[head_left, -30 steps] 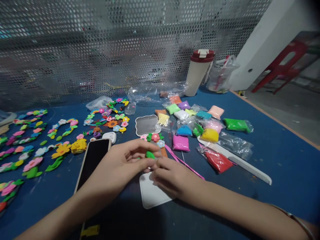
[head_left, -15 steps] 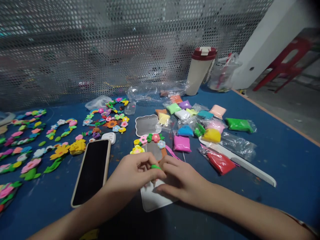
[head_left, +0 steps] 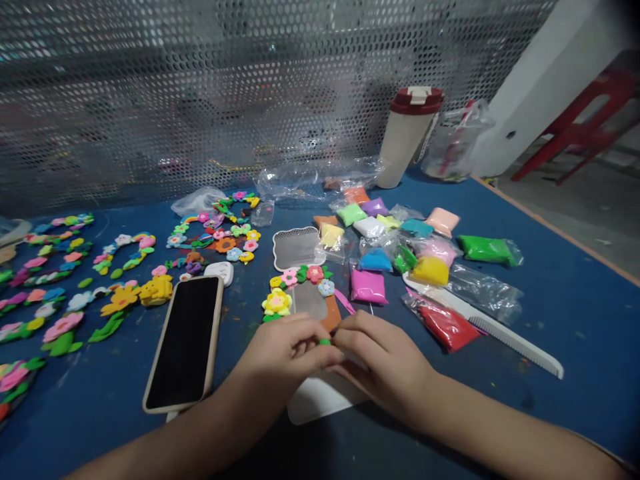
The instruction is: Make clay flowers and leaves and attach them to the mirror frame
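Centrally, blue table (head_left: 545,293); above white sheet (head_left: 320,400), left hand (head_left: 287,350) and right hand (head_left: 387,357) meet, fingers curled. Left pinches green clay (head_left: 325,342); right's hold, if any, can't tell.

Small green clay piece (head_left: 325,342), partly hidden between fingertips (head_left: 336,355).
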